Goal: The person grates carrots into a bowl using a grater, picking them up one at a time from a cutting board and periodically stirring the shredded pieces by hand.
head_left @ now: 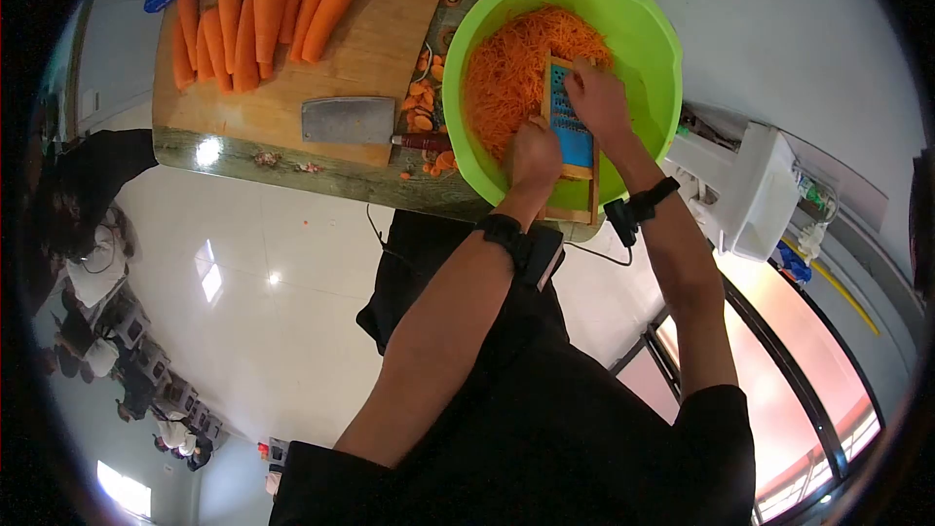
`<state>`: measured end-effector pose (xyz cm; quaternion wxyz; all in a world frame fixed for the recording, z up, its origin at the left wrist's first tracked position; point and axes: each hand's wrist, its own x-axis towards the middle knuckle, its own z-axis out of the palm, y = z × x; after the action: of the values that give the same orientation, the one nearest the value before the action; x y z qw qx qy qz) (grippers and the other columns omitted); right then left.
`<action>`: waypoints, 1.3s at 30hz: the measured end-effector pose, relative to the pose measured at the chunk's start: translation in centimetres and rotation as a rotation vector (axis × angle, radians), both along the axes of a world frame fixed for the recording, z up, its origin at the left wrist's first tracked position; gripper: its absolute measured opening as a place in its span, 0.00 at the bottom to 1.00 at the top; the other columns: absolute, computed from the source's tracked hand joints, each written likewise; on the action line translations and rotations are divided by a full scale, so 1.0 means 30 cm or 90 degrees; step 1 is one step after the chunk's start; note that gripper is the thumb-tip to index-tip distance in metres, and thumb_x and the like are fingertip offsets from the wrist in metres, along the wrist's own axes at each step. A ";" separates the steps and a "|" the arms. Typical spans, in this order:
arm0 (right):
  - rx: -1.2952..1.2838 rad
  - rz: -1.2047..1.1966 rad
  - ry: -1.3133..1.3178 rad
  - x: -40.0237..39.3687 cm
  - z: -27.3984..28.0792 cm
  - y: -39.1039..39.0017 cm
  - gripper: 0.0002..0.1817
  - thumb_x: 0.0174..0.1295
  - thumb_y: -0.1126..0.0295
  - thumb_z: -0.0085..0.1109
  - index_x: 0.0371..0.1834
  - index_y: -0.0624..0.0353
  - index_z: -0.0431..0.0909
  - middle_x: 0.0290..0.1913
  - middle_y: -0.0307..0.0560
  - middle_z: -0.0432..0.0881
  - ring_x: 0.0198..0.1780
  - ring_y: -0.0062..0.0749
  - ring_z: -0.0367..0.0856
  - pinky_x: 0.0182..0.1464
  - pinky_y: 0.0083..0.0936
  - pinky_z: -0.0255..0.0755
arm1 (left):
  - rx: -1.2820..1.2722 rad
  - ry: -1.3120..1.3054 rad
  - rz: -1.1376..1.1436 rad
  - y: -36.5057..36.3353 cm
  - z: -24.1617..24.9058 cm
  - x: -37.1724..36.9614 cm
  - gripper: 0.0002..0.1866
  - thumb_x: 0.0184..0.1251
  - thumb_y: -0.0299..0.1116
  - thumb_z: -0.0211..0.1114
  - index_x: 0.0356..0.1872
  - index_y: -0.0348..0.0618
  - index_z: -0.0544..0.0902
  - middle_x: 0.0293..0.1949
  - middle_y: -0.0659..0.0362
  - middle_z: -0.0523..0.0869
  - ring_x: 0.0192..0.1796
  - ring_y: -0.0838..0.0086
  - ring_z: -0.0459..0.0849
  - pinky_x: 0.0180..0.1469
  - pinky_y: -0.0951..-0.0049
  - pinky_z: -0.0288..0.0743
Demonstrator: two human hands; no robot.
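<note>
A: What's the largest thing near the hands?

B: The bench (pixel 341 183), speckled green, running out to the left of the hands. On it, left and ahead of them, lies a pale wooden cutting board (pixel 258 117).

A: And next?

B: A wide, bright green bowl (pixel 645 39), smooth and round. Both hands are inside its rim.

A: What's in it?

B: A heap of shredded carrot (pixel 502 73), fine orange strands, mostly ahead and to the left of the hands. Then the grater (pixel 573 148): a blue plate with rows of holes, set in a wooden frame. It slants between the 2 hands, its frame reaching back over the bowl's near rim.

A: How are the hands placed?

B: The left hand (pixel 536 153) is curled at the frame's left edge. The right hand (pixel 597 99) is bent in over the plate's far part, fingers drawn together; I can't tell whether it holds anything.

A: Anything smaller?

B: A cleaver (pixel 346 121) left of the left hand, handle towards it; a row of peeled carrots (pixel 271 15) farther left and ahead; and carrot scraps (pixel 421 102) between board and bowl.
</note>
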<state>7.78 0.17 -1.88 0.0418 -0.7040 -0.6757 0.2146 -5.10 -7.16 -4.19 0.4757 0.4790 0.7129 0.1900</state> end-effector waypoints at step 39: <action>0.005 -0.041 -0.073 -0.106 0.189 -0.214 0.09 0.66 0.64 0.54 0.38 0.58 0.72 0.25 0.63 0.80 0.28 0.61 0.80 0.31 0.53 0.72 | -0.082 -0.026 0.026 0.026 0.058 -0.004 0.29 0.79 0.40 0.41 0.24 0.31 0.81 0.26 0.34 0.83 0.32 0.41 0.83 0.33 0.48 0.77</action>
<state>4.61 -6.24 3.80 0.0128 -0.7366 -0.6546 0.1697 -5.21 -6.38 -2.46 0.5160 0.4285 0.7236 0.1630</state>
